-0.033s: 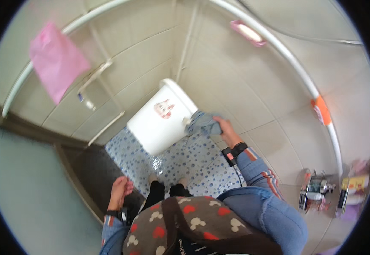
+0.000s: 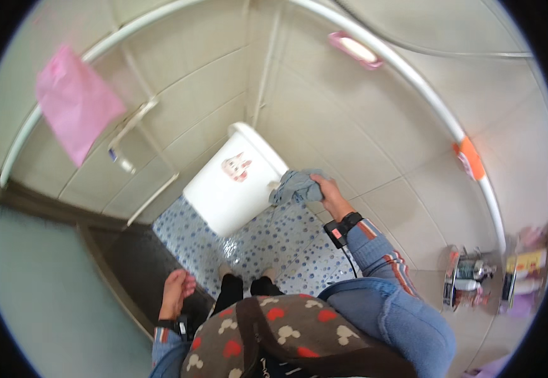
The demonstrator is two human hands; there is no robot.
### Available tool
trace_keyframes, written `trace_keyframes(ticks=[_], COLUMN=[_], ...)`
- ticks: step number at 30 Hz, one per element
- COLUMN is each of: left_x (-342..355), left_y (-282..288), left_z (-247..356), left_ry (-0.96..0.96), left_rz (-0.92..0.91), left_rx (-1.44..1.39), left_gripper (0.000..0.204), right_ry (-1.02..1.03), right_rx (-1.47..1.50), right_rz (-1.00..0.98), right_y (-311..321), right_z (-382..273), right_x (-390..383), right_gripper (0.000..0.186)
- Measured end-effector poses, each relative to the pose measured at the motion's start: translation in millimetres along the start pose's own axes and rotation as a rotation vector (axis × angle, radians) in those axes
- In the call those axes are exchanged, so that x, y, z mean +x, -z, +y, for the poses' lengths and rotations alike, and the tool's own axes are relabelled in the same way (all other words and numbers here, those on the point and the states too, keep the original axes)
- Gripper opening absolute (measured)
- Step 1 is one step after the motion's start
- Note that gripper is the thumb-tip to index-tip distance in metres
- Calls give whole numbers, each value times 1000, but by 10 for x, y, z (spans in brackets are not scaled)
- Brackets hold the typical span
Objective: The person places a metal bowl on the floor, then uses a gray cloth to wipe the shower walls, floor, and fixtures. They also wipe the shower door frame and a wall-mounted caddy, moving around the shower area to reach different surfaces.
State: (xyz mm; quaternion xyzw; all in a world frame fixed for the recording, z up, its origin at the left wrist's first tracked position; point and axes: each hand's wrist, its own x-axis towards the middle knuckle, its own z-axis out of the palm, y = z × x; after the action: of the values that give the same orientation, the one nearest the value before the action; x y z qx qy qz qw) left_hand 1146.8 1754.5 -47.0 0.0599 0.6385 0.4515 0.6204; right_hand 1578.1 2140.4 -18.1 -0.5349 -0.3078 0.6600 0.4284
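A tall white plastic bin (image 2: 230, 201) with a cartoon animal sticker (image 2: 236, 167) stands in the tiled corner. My right hand (image 2: 332, 196) grips a bunched grey-blue cloth (image 2: 299, 187), which lies against the bin's right side near a small pale fitting. Low on the left hangs my left hand (image 2: 178, 290), fingers curled in and nothing seen in them, apart from the bin.
Wet blue-spotted floor (image 2: 201, 230) lies around my feet. A white curved rail (image 2: 425, 94) carries a pink cloth (image 2: 78, 107) and an orange item (image 2: 471, 159). Shelves of bottles (image 2: 469, 283) hang at right; a frosted panel (image 2: 47, 277) stands at left.
The view has shifted slightly, so the bin and walls appear a little further left, the bin also lower. My right hand still grips the cloth; my left hand has hardly moved.
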Motion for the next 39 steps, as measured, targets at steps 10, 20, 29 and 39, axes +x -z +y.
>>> trace_keyframes(ticks=[10, 20, 29, 39], left_x=[204, 72, -95, -236], left_y=[83, -68, 39, -206], left_z=[87, -84, -246, -393], left_ry=[57, 48, 15, 30], left_rz=[36, 42, 141, 23], left_rx=[81, 73, 40, 24], left_gripper=[19, 20, 19, 22], right_ry=[1528, 1210, 1621, 933], right_rx=[-1570, -2326, -2068, -1952], right_rz=[668, 218, 450, 214], right_y=[175, 937, 528, 1454], right_z=[-2151, -1241, -2385, -805], right_x=[-227, 529, 379, 64], right_gripper=[56, 33, 47, 31])
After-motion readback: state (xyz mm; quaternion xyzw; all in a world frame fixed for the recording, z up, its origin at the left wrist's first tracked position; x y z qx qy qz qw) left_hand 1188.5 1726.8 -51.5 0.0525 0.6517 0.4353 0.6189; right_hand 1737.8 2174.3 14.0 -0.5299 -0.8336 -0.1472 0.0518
